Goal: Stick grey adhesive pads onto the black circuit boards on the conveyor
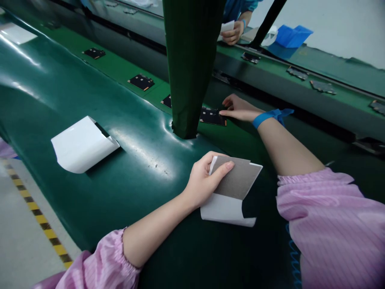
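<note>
My left hand [207, 176] grips a stack of grey sheets [233, 180] with white backing paper [222, 208] curling down below it, thumb on top. Farther off, my right hand [240, 108] reaches over the green belt, its thumb and forefinger at the right end of a black circuit board [213, 116]. A blue wrist strap [272, 117] circles my right wrist. Whether the fingertips pinch the board or only touch it is hard to see. The green post hides part of the board beside it.
A green post [192, 68] rises at the belt's near edge. More circuit boards [141, 82] lie along the belt. A curled white sheet [86, 144] rests on the green mat to the left. Across the line, a co-worker's hand [233, 34] holds white paper near a blue tray [293, 36].
</note>
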`<state>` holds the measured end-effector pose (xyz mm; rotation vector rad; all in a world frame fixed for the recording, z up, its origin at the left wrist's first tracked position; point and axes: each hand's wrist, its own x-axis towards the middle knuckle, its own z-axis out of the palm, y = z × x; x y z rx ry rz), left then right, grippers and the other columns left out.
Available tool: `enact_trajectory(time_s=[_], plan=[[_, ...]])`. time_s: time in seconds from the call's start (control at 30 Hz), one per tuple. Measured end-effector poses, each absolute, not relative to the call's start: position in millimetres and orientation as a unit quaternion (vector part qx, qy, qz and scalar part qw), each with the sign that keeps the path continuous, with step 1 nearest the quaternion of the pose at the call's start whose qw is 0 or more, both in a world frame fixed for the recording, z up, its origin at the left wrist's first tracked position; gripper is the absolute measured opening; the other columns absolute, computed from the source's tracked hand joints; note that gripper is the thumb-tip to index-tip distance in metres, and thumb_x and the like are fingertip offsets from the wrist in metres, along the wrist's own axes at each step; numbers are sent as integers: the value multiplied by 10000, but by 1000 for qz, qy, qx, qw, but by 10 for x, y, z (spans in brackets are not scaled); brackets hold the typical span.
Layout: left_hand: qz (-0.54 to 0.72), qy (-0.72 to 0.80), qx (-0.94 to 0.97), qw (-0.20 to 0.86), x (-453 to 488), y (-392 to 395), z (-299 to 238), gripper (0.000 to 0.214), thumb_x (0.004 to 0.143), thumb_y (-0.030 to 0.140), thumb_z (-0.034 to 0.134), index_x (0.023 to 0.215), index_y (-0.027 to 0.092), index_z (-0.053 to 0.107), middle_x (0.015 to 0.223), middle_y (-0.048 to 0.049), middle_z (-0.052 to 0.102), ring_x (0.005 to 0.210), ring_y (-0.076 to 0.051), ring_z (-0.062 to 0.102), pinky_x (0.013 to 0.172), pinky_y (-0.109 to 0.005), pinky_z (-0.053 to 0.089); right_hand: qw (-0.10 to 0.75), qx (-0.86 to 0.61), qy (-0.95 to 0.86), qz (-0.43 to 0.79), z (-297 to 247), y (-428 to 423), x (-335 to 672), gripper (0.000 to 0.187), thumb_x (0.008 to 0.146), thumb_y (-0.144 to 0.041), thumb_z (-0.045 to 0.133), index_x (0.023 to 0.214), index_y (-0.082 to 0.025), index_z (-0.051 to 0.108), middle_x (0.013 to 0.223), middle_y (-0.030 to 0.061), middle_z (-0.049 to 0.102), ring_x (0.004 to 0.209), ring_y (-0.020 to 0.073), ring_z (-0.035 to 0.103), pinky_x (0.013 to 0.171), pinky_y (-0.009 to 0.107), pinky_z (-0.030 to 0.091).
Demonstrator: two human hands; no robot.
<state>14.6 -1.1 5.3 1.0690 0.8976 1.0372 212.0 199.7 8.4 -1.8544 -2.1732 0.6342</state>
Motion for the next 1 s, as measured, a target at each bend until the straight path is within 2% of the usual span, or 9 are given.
enact_trajectory(time_s=[0.1, 0.23, 0.37, 0.47, 0.57, 0.63, 0.77, 0.87, 1.0], plan=[[454, 397, 465, 648, 149, -11, 50, 171, 818, 335, 650, 865, 173, 619, 805, -11, 649, 750, -135, 596, 681, -234, 455, 168, -645, -707, 237, 88, 1829, 2186, 596, 750, -441, 676, 1272, -191, 536, 1256, 129, 592, 1034, 269, 624, 896, 415, 507], [449, 397, 468, 649, 149, -12, 40, 201, 823, 362, 645, 884, 171, 623, 821, -17, 656, 765, -142, 604, 690, -239, 457, 148, -598, -749, 243, 86, 1600, 2324, 646, 635, -498, 753, 1204, -225, 613, 1339, 132, 528, 1151, 316, 570, 975, 445, 477], [450, 403, 465, 647, 148, -18, 35, 228, 815, 385, 651, 889, 171, 625, 827, -23, 664, 772, -151, 615, 682, -242, 465, 119, -597, -769, 194, 67, 1503, 2428, 644, 603, -559, 749, 1160, -247, 665, 1394, 127, 467, 1189, 354, 532, 996, 493, 452], [449, 408, 466, 644, 148, -21, 40, 235, 812, 390, 653, 885, 168, 625, 818, -26, 665, 768, -154, 618, 676, -242, 471, 81, -608, -771, 174, 73, 1489, 2447, 677, 594, -579, 747, 1155, -208, 669, 1429, 155, 412, 1211, 374, 499, 983, 497, 448], [453, 412, 468, 637, 140, -15, 48, 235, 811, 392, 653, 868, 165, 624, 810, -27, 663, 763, -153, 618, 672, -241, 473, 65, -611, -775, 149, 151, 1444, 2442, 620, 582, -576, 756, 1072, -201, 687, 1419, 147, 415, 1224, 383, 477, 1001, 496, 422], [458, 416, 469, 630, 131, -7, 50, 246, 809, 402, 654, 864, 165, 622, 811, -29, 662, 763, -153, 617, 665, -241, 474, 65, -617, -774, 124, 286, 1369, 2451, 570, 595, -579, 744, 1021, -205, 685, 1401, 137, 432, 1228, 395, 466, 1011, 507, 403], [462, 421, 473, 620, 120, 3, 49, 254, 810, 408, 652, 869, 163, 621, 807, -27, 657, 753, -146, 609, 655, -235, 473, 83, -661, -741, 82, 757, 1107, 2551, 567, 667, -613, 681, 1051, -197, 642, 1424, 164, 408, 1201, 421, 476, 969, 514, 411], [463, 422, 480, 614, 123, 2, 58, 233, 809, 388, 655, 857, 162, 624, 808, -26, 655, 754, -140, 604, 658, -230, 473, 100, -679, -725, 50, 1073, 909, 2613, 592, 647, -653, 681, 1050, -222, 631, 1432, 164, 400, 1230, 450, 438, 930, 520, 430], [465, 420, 474, 618, 132, -1, 74, 235, 799, 390, 663, 847, 163, 624, 784, -19, 651, 729, -135, 599, 654, -231, 475, 72, -656, -750, 41, 1060, 861, 2449, 608, 613, -713, 664, 978, -227, 652, 1426, 163, 411, 1240, 457, 431, 918, 555, 435]])
